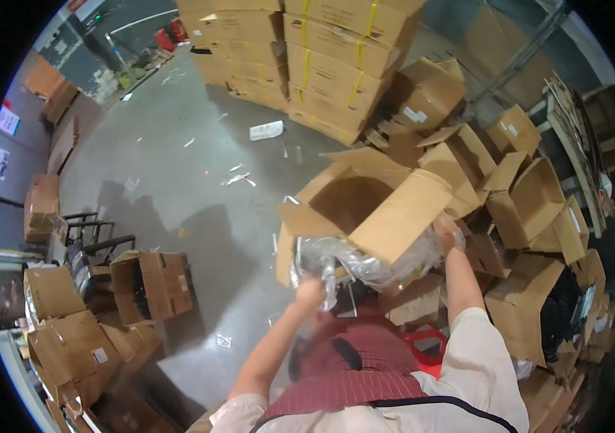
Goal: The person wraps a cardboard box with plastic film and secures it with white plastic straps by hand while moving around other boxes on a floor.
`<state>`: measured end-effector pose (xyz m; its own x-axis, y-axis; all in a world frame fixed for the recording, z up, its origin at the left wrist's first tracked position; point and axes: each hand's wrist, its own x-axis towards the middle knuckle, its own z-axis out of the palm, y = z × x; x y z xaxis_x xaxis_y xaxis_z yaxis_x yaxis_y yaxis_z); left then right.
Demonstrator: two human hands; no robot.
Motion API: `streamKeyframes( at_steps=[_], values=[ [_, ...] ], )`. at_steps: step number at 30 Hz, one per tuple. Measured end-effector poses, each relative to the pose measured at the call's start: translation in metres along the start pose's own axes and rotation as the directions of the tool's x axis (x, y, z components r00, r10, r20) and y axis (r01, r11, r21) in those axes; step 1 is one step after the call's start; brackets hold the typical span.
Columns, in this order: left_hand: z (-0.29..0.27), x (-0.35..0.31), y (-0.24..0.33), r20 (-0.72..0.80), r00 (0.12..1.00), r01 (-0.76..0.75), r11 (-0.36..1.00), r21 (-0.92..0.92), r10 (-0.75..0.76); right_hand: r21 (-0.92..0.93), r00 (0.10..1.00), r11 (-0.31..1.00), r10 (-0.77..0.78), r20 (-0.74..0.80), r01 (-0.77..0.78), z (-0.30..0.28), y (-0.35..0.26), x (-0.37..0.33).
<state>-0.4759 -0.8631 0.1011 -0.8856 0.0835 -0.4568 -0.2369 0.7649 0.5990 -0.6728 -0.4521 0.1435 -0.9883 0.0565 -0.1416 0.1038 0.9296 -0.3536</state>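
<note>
A: How do the two hands stand?
B: The left hand point(310, 291) looks closed, its fingers curled on a bunched edge of clear plastic point(376, 269). The right hand point(450, 231) is against the far right end of that plastic, beside a raised flap; whether it grips or merely presses, one cannot tell.
A: And the box?
B: An open carton point(356, 200) sits just ahead of and between the hands, flaps spread, the plastic along its near side.
A: What is hard to make out?
B: The left fingers are blurred, and the right ones are partly hidden. The carton's inside is shadowed, and whatever lies under the plastic is unclear. A red plastic object point(430, 348), nearer the body than the right hand, is partly covered by the arm.
A: The surroundings?
B: Beyond the left hand stretches a grey floor point(199, 151) with pale scraps and a white packet point(266, 130). Farther ahead of both hands stand stacked cartons point(333, 65) with yellow straps. Open boxes point(531, 202) crowd the area right of the right hand; more worn boxes point(165, 285) lie well to the left of the left hand.
</note>
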Motion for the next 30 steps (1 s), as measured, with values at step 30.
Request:
streamKeyframes(
  at_steps=[30],
  values=[
    [-0.131,0.114,0.123,-0.32,0.859,-0.118,0.763,0.636,0.4,0.771,0.932,0.6,-0.11,0.346,-0.215,0.053,-0.098,-0.135]
  ],
)
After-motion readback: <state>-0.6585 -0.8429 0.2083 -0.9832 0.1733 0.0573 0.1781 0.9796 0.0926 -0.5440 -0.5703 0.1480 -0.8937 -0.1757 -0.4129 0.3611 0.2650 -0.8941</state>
